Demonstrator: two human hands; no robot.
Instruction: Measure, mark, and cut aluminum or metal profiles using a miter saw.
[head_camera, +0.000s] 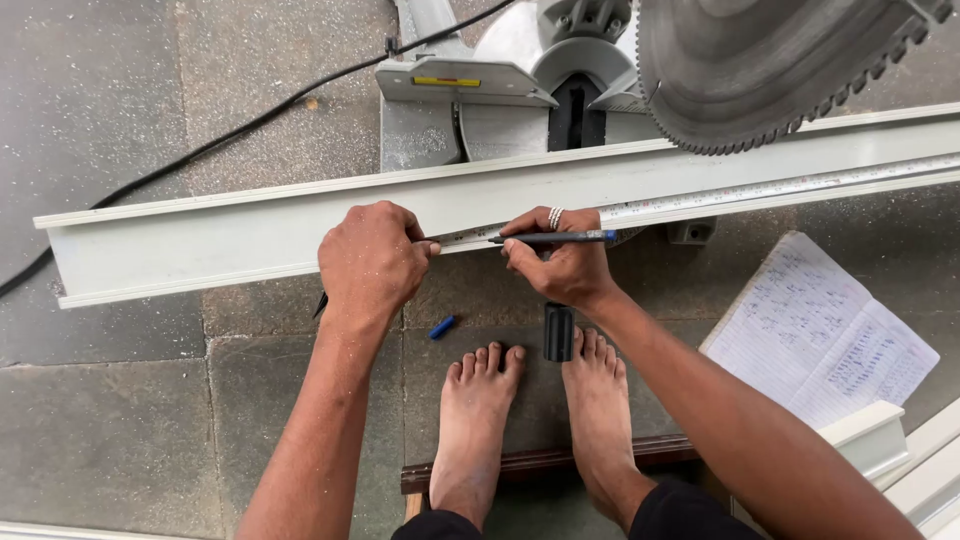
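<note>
A long pale grey-white profile (220, 235) lies across the bed of a mitre saw (520, 90), running left to right. A tape measure blade (780, 188) lies along its front flange. My left hand (372, 262) presses down on the profile and pinches the tape's end at its front edge. My right hand (560, 262), with rings on one finger, holds a dark pen (555, 238) flat against the profile, beside the tape. The saw's toothed round blade (760, 70) hangs raised above the profile to the right of both hands.
My bare feet (540, 420) stand on a stone floor. A blue pen cap (442, 327) and a small black cylinder (558, 332) lie near my toes. An open notebook (820, 340) lies at right, more white profiles (900, 460) at lower right. A black cable (200, 145) crosses upper left.
</note>
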